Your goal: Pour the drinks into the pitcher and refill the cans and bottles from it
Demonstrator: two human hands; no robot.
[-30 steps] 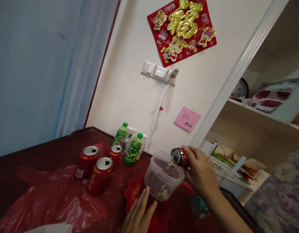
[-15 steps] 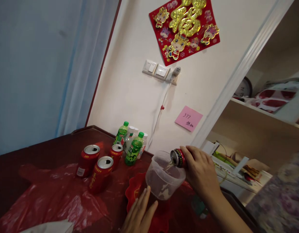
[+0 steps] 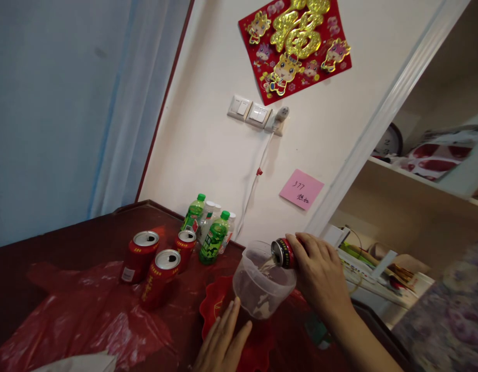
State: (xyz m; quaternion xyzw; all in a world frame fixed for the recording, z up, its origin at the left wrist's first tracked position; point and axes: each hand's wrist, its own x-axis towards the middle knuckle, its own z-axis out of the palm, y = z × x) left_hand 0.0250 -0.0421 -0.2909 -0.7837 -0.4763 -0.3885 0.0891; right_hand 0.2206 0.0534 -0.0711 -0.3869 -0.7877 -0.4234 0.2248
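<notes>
One head-worn view, looking forward and a little down across the dark red table point(image 3: 68, 243) to the wall point(image 3: 207, 155), frame rolled so the wall lines lean right. Close in: left hand point(image 3: 223, 341) cut by the bottom edge, right hand point(image 3: 320, 274) wrapped round a can point(image 3: 282, 253) just above it, shelves point(image 3: 409, 206) at far right.

Right hand point(image 3: 320, 276): enters from the lower right on a bare forearm point(image 3: 365, 346), wrist roughly straight, back of the hand toward the camera. Its fingers and thumb are wrapped around a red can point(image 3: 282, 252), which is held on its side. Left hand point(image 3: 223, 341): rises from the bottom edge, palm down, flat and unclenched, with fingers point(image 3: 231, 316) extended, close together and pointing forward.
</notes>
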